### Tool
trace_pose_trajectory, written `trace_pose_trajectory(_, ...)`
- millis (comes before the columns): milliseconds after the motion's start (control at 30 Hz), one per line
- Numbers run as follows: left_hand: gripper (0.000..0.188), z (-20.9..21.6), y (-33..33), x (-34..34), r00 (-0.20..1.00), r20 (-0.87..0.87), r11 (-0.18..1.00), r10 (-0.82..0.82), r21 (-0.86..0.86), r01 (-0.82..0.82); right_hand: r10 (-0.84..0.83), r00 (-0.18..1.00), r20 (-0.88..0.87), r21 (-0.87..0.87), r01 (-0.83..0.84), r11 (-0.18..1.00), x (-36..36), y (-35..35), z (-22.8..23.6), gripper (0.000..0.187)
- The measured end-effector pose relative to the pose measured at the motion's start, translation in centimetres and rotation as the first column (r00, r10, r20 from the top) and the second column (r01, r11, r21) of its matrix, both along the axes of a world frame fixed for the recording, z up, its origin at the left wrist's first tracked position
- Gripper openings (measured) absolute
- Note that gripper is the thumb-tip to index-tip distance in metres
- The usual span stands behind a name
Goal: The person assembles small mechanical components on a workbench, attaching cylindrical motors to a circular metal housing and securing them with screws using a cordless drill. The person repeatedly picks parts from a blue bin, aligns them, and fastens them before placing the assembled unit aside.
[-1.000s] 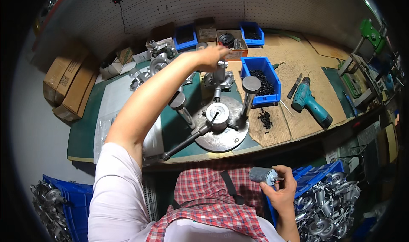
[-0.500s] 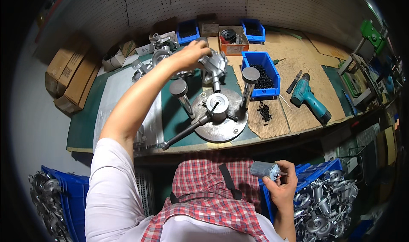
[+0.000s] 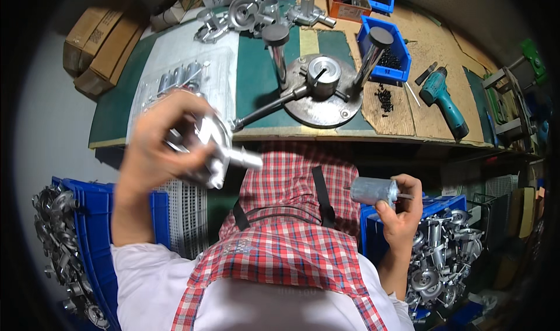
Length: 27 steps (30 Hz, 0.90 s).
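A silvery cast-metal housing with a short pipe stub (image 3: 219,147) is gripped in my left hand (image 3: 166,135), above the bench's front edge and smeared by motion. My right hand (image 3: 401,217) holds a small grey cylindrical motor (image 3: 372,191) by one end, in front of the apron. A thin shaft sticks out past the fingers. On the bench stands a round steel fixture (image 3: 318,106) with two capped posts, a central hub (image 3: 324,73) and a long lever handle (image 3: 265,110). Neither hand touches it.
More metal housings (image 3: 245,13) stand at the back. Cylindrical parts (image 3: 181,77) lie in clear plastic at left. To the right are a blue screw bin (image 3: 402,68), loose black screws (image 3: 384,100) and a teal power drill (image 3: 444,100). Blue crates of castings (image 3: 105,226) (image 3: 373,214) flank me.
My left hand has come from behind the fixture back toward me, carrying the housing. The view has tilted, so the bench sits higher in it. My right hand still holds the motor.
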<state>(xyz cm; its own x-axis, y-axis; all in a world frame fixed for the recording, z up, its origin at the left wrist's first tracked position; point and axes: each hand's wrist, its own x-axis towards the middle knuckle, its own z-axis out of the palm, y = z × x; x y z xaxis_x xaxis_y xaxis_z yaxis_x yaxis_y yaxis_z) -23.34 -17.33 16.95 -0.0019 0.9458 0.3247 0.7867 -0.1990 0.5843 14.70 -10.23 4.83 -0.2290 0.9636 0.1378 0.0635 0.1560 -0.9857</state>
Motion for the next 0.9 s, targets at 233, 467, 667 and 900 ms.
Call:
trace_pose_trajectory(233,0.052,-19.4,-2.6,7.9,0.958,0.212,0.975,0.195,0.066,-0.213,0.191,0.959,0.208,0.131,-0.221,0.967,-4.4,0.2,-0.8,0.054)
trace_pose_trajectory(467,0.119,-22.1,-4.1,5.3,0.976,0.217,0.987,0.024,-0.16,0.012,0.277,0.865,0.419,0.235,-0.398,0.887,-8.6,-0.9,-3.6,0.06)
trace_pose_trajectory(667,0.079,-22.6,-2.6,4.3,0.82,0.566,0.95,0.086,-0.295,0.104,0.303,0.868,0.394,0.434,-0.466,0.771,-11.9,-1.2,-4.4,0.056)
trace_pose_trajectory(900,0.068,-22.1,-2.3,7.6,0.963,0.267,0.998,0.039,-0.058,-0.025,0.211,0.731,0.65,0.48,-0.609,0.631,-13.1,-1.2,-3.7,0.053)
